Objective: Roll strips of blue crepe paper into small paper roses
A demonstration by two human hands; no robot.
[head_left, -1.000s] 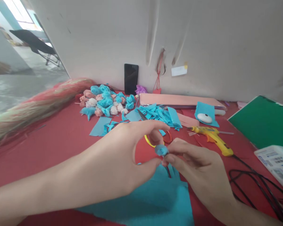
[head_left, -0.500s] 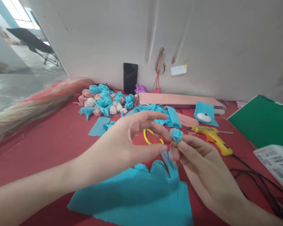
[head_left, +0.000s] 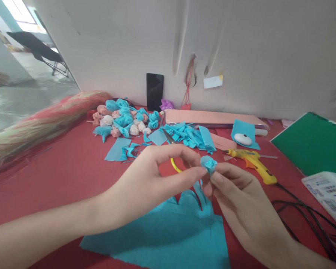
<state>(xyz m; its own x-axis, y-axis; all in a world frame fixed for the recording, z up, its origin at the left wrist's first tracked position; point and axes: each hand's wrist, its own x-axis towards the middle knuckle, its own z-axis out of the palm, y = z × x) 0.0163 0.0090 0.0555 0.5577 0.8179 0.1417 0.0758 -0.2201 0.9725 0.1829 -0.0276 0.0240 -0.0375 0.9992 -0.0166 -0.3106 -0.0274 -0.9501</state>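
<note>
A small blue crepe-paper flower (head_left: 208, 164) on a thin stem is pinched at its base by my right hand (head_left: 240, 200). From the left, my left hand (head_left: 162, 181) has its thumb and forefinger closed at the flower's left petal edge. Beneath both hands lies a blue crepe-paper sheet (head_left: 162, 239) with scalloped cuts and narrow strips along its far edge. Scissors (head_left: 176, 165) with yellow handles rest behind my left hand, partly hidden by it.
Several blue, pink and white paper flowers (head_left: 126, 119) are heaped at the back left, near blue scraps (head_left: 189, 134). A yellow glue gun (head_left: 253, 162) with a black cable lies right. A phone (head_left: 155, 91) leans on the wall. A green board (head_left: 315, 144) stands far right.
My left thumb and forefinger have closed in on the flower's left edge; they were apart from each other before. My right hand keeps its pinch on the base. The scissors' blades now show.
</note>
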